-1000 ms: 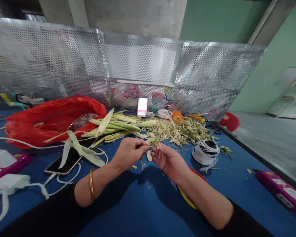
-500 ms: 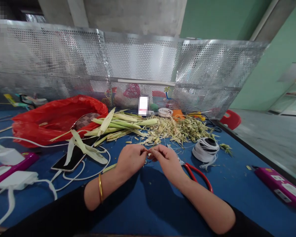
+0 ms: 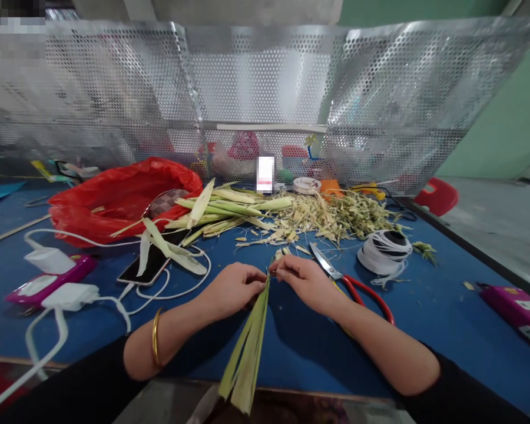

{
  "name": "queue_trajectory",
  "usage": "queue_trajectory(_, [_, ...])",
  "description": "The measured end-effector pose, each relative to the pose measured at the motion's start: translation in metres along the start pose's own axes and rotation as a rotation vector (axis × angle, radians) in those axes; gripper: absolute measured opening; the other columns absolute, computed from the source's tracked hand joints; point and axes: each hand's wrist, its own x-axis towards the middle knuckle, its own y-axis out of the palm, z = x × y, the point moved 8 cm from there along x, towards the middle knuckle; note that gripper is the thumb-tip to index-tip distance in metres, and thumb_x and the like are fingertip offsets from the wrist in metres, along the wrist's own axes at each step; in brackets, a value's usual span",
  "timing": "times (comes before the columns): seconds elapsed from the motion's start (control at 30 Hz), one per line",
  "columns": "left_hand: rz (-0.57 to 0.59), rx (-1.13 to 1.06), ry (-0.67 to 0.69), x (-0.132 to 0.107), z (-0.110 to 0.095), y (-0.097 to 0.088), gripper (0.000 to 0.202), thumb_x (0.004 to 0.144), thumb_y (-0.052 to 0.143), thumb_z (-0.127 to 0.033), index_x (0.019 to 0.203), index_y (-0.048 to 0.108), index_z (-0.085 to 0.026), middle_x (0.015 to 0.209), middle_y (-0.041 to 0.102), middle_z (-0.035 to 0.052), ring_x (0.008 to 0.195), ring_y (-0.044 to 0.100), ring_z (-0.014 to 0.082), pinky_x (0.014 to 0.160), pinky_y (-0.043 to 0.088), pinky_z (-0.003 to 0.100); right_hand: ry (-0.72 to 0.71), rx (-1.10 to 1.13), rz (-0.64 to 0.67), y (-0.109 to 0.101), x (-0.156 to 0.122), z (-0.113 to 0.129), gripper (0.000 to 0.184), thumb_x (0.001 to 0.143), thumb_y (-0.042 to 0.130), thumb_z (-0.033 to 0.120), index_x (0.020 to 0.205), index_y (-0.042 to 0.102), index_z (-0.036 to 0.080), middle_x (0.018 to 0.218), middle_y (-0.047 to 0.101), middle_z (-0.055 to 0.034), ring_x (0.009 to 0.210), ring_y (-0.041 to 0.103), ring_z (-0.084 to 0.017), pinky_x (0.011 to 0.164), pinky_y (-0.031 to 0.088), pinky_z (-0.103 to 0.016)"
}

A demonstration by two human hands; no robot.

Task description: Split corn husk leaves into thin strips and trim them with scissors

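Observation:
Pale green corn husk strips (image 3: 250, 347) run from my fingertips toward me, fanning out past the table's near edge. My left hand (image 3: 236, 288) is closed in a pinch on their narrow top end. Right beside it, my right hand (image 3: 307, 282) is closed too, thumb against fingers at the same tip; what it pinches is too small to make out. Scissors with red handles (image 3: 365, 294) lie partly under my right forearm, blades pointing away from me.
Corn husks (image 3: 229, 206) lie ahead, beside a heap of trimmed scraps (image 3: 331, 215). A red plastic bag (image 3: 92, 206), phone (image 3: 145, 265) and white cables are left; a spool of white string (image 3: 384, 253) and a purple power strip (image 3: 519, 309) are right. A perforated metal screen (image 3: 256, 76) stands behind.
The husk strips now hang plainly from my fingertips toward me, where earlier they were not seen between my arms. My view has tipped downward, and the scissors' blades show more.

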Motion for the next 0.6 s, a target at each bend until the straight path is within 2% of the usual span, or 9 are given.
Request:
queue_trajectory(0.13, [-0.002,0.058,-0.027,0.007,0.009,-0.004,0.024,0.072,0.054,-0.031,0.083,0.068,-0.014,0.060,0.061,0.0001,0.046,0.055,0.0120,0.043,0.044,0.020,-0.058,-0.043,0.072,0.007,-0.002,0.002,0.019,0.084,0.047,0.012,0.068,0.052,0.020,0.094,0.068,-0.0060,0.090,0.061,-0.017,0.079,0.044,-0.029])
queue_trajectory(0.27, [0.016,0.143,0.004,0.010,0.006,-0.011,0.020,0.074,0.053,-0.031,0.067,0.064,-0.015,0.056,0.059,-0.0005,0.043,0.052,0.0094,0.042,0.040,0.018,-0.122,-0.045,0.124,0.011,-0.002,0.005,0.019,0.085,0.047,0.011,0.069,0.051,0.020,0.093,0.066,-0.0058,0.090,0.060,-0.017,0.081,0.043,-0.029])
queue_trajectory(0.43, [0.012,0.105,-0.012,0.013,0.001,-0.025,0.021,0.075,0.053,-0.033,0.069,0.062,-0.015,0.051,0.054,-0.0025,0.041,0.049,0.0087,0.039,0.038,0.017,-0.118,0.013,0.144,0.010,0.000,0.005,0.019,0.086,0.048,0.014,0.069,0.050,0.020,0.093,0.066,-0.0049,0.091,0.060,-0.016,0.081,0.043,-0.028])
queue_trajectory(0.5, [0.039,0.066,-0.066,0.014,0.006,-0.024,0.022,0.074,0.053,-0.035,0.069,0.060,-0.016,0.052,0.054,-0.0027,0.040,0.050,0.0097,0.037,0.038,0.018,-0.094,0.035,0.145,0.009,0.000,0.003,0.019,0.086,0.048,0.015,0.068,0.050,0.020,0.094,0.065,-0.0049,0.090,0.060,-0.016,0.081,0.043,-0.028])
queue_trajectory(0.6, [0.130,0.048,-0.130,0.014,0.015,-0.013,0.027,0.071,0.058,-0.042,0.069,0.062,-0.015,0.056,0.058,-0.0008,0.042,0.054,0.0122,0.036,0.039,0.019,-0.054,0.082,0.141,0.009,0.000,0.000,0.019,0.086,0.049,0.018,0.068,0.050,0.020,0.094,0.065,-0.0053,0.091,0.060,-0.016,0.082,0.043,-0.029])
